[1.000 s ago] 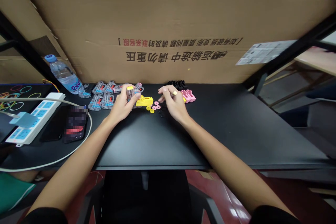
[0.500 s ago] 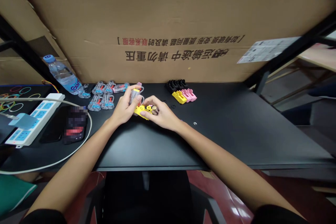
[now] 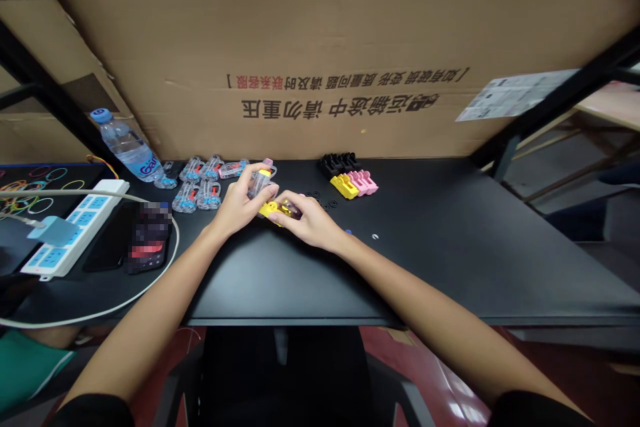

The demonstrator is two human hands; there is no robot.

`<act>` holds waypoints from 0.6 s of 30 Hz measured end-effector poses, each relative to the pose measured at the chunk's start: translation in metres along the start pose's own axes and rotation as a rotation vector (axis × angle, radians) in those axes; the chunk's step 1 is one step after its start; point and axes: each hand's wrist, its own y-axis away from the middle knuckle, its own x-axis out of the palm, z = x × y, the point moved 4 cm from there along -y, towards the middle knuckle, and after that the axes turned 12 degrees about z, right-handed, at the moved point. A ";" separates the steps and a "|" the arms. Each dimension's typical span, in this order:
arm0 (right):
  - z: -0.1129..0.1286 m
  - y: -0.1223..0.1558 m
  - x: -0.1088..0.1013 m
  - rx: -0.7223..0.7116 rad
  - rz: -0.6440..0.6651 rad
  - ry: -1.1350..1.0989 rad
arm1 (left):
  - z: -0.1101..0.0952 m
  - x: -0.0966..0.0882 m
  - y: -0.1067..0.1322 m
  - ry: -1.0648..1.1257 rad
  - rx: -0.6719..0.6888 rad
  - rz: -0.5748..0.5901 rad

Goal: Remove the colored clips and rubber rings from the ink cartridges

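My left hand (image 3: 237,205) is closed around a small clear plastic device (image 3: 261,183) with grey and yellow parts inside and a loop at its right side. Against its lower end lies a yellow plastic piece (image 3: 269,209) with round knobs. My right hand (image 3: 314,221) pinches the right part of this piece between thumb and fingers. A dark, shiny bit (image 3: 295,211) shows under those fingers, too small to name. Whether the yellow piece is joined to the clear device cannot be made out.
Several clear plastic devices (image 3: 208,194) lie left of my hands. Behind on the right stand black holders (image 3: 340,163), yellow ones (image 3: 345,186) and pink ones (image 3: 363,182), near small black rings (image 3: 331,204). A bottle (image 3: 131,150), power strip (image 3: 75,230), phone (image 3: 150,240) and cable (image 3: 173,257) occupy the left.
My right fingers have shifted over the yellow piece, covering more of it. The brownish round bit seen at the right fingertips now looks darker and more hidden. The whole view has shifted slightly.
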 end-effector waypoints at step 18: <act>-0.001 0.001 -0.005 0.087 -0.019 -0.181 | 0.000 0.001 0.003 0.034 0.079 0.002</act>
